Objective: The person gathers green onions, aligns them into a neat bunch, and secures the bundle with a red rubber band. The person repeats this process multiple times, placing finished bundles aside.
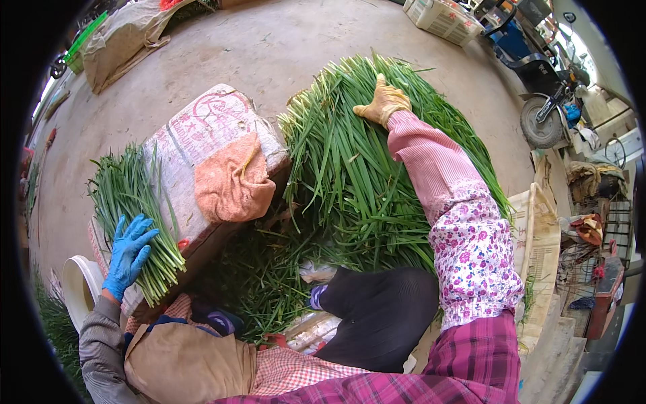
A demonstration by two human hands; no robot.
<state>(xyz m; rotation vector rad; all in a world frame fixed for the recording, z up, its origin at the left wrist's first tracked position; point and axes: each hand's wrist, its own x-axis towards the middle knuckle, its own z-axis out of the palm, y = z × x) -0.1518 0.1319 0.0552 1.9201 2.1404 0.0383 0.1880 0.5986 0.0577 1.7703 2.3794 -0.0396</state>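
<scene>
My left hand (128, 257), in a blue glove, lies with fingers spread on a small bunch of garlic chives (156, 262). That bunch rests across the near left end of a block wrapped in printed woven sacking (171, 136). An orange cloth (234, 179) is draped over the block's right side. Further out on the right, my right hand (386, 103), in a yellowish glove, rests on a large heap of garlic chives (348, 166). Its thumb and forefinger are apart; the other fingers are partly hidden. The heap's pale cut ends face up and left.
Loose leaves (257, 283) litter the ground by my legs. A white bucket (83, 283) stands left of the block. At right are a pale plastic crate (540, 262) and a parked three-wheeler (542, 118). Another crate (441, 20) sits at the back on the concrete floor (282, 35).
</scene>
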